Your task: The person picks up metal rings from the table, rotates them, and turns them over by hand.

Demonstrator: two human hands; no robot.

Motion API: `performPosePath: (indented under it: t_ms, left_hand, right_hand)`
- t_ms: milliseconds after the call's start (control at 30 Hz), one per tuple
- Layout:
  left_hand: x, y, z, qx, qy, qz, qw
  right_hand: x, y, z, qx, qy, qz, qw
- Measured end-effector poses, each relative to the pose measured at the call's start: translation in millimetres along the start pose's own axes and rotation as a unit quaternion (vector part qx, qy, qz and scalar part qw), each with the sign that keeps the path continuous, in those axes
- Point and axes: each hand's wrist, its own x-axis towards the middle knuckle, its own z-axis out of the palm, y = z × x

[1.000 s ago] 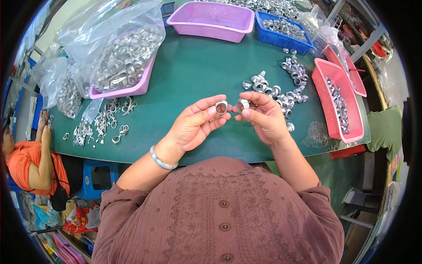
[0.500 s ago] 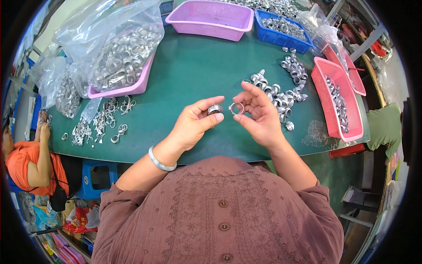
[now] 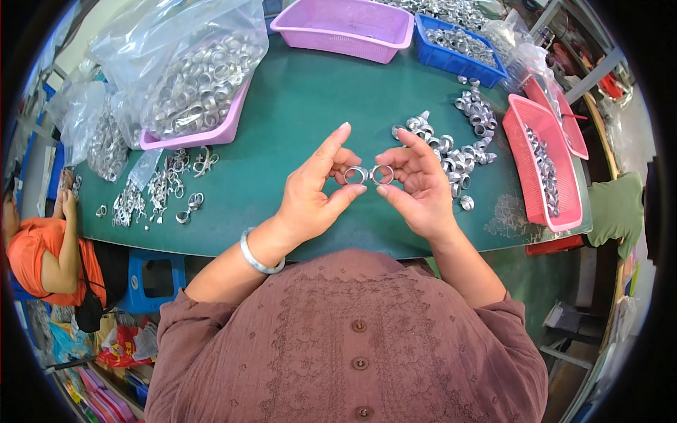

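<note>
Two silvery rings meet side by side above the green table (image 3: 296, 113). My left hand (image 3: 315, 185) pinches one ring (image 3: 355, 175) between thumb and fingers, its index finger stretched upward. In my right hand (image 3: 420, 185) the other ring (image 3: 382, 175) is held by thumb and fingertips, its round opening toward me. The rings appear to touch at their near edges. Just beyond my right hand lies a loose heap of silvery rings (image 3: 457, 161), with a second cluster (image 3: 477, 111) farther off.
At the left, a clear bag of rings (image 3: 201, 84) rests in a pink basket (image 3: 233, 127); smaller silvery pieces (image 3: 130, 204) lie nearby. A purple basket (image 3: 342, 28), a blue basket (image 3: 462, 53) and a red basket (image 3: 543, 166) stand around. A person in orange (image 3: 53, 257) sits at left.
My left hand has turned its ring so the opening now shows, and brought it against the right hand's ring. Its index finger has lifted. My right hand has barely moved.
</note>
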Motion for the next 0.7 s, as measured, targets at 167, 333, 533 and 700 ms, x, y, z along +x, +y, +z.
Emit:
performPosePath:
  t_ms: [167, 333, 533, 700]
  left_hand:
    - [1.0, 0.7, 0.1, 0.011, 0.001, 0.006, 1.000]
    - [0.5, 0.3, -0.2, 0.029, 0.009, -0.003, 1.000]
    - [1.9, 2.4, -1.3, 0.074, 0.014, 0.013, 0.997]
    - [3.6, 4.0, -1.0, 0.132, 0.019, 0.054, 0.990]
  right_hand:
    - [-0.4, 1.2, -0.2, 0.004, 0.002, 0.005, 1.000]
    - [-0.7, 1.5, -0.9, 0.001, 0.000, 0.005, 1.000]
    - [-1.1, 0.0, -0.9, 0.000, -0.002, 0.009, 1.000]
    - [-2.9, 0.3, -0.8, -0.003, 0.000, 0.012, 1.000]
